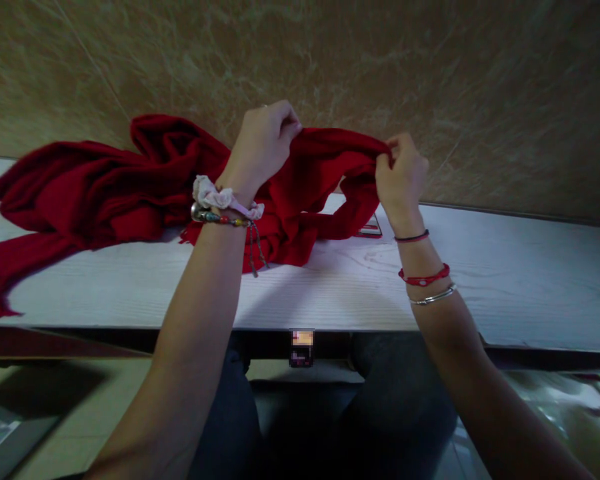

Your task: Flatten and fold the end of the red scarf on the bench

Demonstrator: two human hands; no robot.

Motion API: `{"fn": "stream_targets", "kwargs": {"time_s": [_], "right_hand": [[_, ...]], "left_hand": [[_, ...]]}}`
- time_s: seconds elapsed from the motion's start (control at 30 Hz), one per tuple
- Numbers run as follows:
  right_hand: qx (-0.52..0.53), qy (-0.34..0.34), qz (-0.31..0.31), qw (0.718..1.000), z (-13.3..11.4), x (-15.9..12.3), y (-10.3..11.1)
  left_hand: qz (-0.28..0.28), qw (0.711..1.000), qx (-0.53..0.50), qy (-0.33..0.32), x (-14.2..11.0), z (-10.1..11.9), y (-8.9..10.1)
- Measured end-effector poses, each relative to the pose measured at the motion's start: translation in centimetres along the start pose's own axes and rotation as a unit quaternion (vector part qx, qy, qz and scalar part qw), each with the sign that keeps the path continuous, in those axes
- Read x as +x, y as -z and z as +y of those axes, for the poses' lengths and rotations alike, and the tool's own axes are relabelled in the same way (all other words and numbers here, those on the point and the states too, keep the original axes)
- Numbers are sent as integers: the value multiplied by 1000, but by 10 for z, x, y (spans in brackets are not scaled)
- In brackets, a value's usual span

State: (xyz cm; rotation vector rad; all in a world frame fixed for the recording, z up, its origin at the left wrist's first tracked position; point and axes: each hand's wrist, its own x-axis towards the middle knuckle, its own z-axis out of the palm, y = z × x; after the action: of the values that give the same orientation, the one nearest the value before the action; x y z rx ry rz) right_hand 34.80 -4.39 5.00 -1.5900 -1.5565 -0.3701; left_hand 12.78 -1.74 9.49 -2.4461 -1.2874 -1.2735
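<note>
A red scarf [110, 190] lies crumpled across the left and middle of a pale wooden table [520, 267], and its fringed end hangs over the front edge at far left. My left hand [263, 143] is closed and pinches the scarf's upper edge. My right hand [400, 177] is also closed and grips the same edge further right. Between the two hands the cloth is lifted off the table and sags down.
A small flat card-like object [371, 229] lies on the table, partly under the scarf. A brown marbled wall [430, 80] rises right behind the table. My legs in dark trousers [395, 407] show below the front edge.
</note>
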Motion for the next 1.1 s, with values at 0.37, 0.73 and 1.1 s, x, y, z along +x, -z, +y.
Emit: {"fn": "stream_targets", "kwargs": {"time_s": [0.37,0.73,1.1], "right_hand": [[-46,95,-311,945,-28,-18,-10],[106,18,-128,986,-30,-13,-14],[173,-38,-189,966,-12,-8,-23]], "left_hand": [[-296,943,150,36,-5,-45,-14],[-273,959,57,-49,-8,-21,-33],[-178,960,52,-209,-7,-4,-27]]}}
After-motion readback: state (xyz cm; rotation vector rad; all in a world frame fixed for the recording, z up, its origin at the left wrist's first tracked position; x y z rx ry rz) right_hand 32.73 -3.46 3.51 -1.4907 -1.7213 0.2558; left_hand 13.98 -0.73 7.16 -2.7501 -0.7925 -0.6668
